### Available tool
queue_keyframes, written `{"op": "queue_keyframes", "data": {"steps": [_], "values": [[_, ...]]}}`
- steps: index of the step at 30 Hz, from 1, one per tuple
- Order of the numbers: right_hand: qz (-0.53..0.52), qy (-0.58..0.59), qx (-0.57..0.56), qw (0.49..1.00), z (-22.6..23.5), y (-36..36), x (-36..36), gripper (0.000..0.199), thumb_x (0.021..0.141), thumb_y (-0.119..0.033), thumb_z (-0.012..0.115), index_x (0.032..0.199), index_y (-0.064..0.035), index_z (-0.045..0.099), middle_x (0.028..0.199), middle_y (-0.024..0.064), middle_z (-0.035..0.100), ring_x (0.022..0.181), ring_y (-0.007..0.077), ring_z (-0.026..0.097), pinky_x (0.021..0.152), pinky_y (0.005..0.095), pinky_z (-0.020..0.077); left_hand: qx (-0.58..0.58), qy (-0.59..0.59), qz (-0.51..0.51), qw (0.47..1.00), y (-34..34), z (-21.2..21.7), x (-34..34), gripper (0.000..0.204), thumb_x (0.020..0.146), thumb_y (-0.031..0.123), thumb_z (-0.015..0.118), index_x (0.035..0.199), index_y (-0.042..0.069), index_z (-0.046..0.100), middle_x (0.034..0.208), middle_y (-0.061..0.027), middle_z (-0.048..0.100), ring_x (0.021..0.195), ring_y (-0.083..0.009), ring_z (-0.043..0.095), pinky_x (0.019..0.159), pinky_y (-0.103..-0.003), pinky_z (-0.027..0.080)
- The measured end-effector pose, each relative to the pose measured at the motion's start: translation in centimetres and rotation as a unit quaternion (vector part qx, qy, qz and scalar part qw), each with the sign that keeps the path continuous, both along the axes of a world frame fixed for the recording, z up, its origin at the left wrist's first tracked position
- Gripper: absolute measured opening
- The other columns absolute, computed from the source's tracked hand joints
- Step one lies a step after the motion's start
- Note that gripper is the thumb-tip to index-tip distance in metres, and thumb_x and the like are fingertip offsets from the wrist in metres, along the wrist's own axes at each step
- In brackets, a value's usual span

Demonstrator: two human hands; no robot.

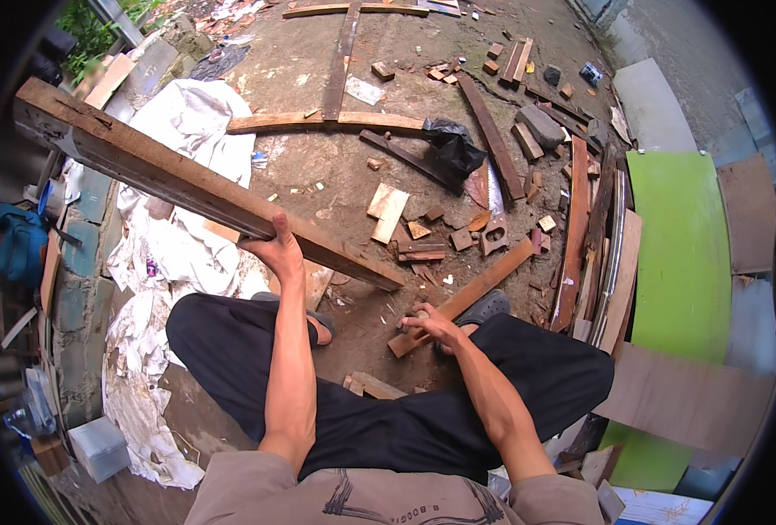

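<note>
A long wooden beam (169, 164) slants from the upper left down to the ground before my feet. My left hand (279, 255) is closed around its lower half, thumb on the near side and fingers hidden beneath. Between my knees, my right hand (433, 325) is curled in a pinch just over the near end of a shorter plank (491, 269). A small greyish bit shows at its fingertips, too small to name. That plank lies on the ground at an angle, against my right shoe (486, 308).
Ahead lies a joined wooden frame (342, 66), with a black plastic bag (454, 150) at its near corner. Wood offcuts and a stone (541, 127) litter the ground. White cloth (187, 149) spreads at left; a green panel (678, 254) and stacked boards stand at right.
</note>
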State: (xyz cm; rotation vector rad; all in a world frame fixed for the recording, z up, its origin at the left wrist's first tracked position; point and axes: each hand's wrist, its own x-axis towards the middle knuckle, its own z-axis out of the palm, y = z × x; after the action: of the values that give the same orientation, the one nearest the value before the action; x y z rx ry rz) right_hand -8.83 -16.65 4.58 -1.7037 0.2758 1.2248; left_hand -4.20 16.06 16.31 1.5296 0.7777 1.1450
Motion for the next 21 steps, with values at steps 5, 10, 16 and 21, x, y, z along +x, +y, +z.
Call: {"op": "queue_keyframes", "data": {"steps": [5,10,16,21], "values": [[0.042,0.04,-0.04,0.998,-0.3,0.0,0.7,0.05,0.084,-0.036,0.073,0.113,0.0033,0.059,0.103,0.0196,0.063,0.07,0.0272,0.066,0.064,0.041,0.0586,-0.033,-0.048,-0.036,0.998,0.1,1.2,0.4,0.081,0.081,0.067,0.066,0.112,-0.002,0.037,0.094,-0.0051,0.043,0.093,-0.0146,0.045,0.088,-0.031,0.039],[0.287,-0.098,-0.077,0.95,-8.3,-5.4,1.8,0.048,0.087,-0.025,0.065,0.123,0.0048,0.053,0.113,0.0206,0.063,0.089,0.0313,0.068,0.072,0.049,0.0572,-0.144,-0.044,-0.13,0.98,-2.1,6.2,2.1,0.08,0.092,0.06,0.058,0.134,-0.007,0.046,0.13,-0.0082,0.052,0.116,-0.0175,0.047,0.101,-0.03,0.035],[0.309,-0.131,-0.413,0.847,-5.8,-1.2,-2.4,0.049,0.089,-0.03,0.058,0.132,-0.006,0.054,0.126,0.0179,0.063,0.115,0.0276,0.064,0.092,0.0456,0.0519,-0.154,-0.051,-0.138,0.977,0.0,5.6,1.5,0.084,0.093,0.065,0.052,0.135,-0.007,0.043,0.132,-0.0103,0.049,0.118,-0.0185,0.045,0.102,-0.031,0.035],[0.245,-0.237,-0.306,0.889,-7.5,-3.8,-2.9,0.032,0.089,-0.03,0.057,0.103,-0.0043,0.07,0.095,0.0181,0.072,0.09,0.0335,0.071,0.076,0.043,0.0572,-0.079,-0.009,-0.103,0.991,0.2,3.9,2.6,0.083,0.089,0.064,0.059,0.126,-0.01,0.05,0.122,-0.01,0.056,0.108,-0.018,0.051,0.096,-0.032,0.04]]}}
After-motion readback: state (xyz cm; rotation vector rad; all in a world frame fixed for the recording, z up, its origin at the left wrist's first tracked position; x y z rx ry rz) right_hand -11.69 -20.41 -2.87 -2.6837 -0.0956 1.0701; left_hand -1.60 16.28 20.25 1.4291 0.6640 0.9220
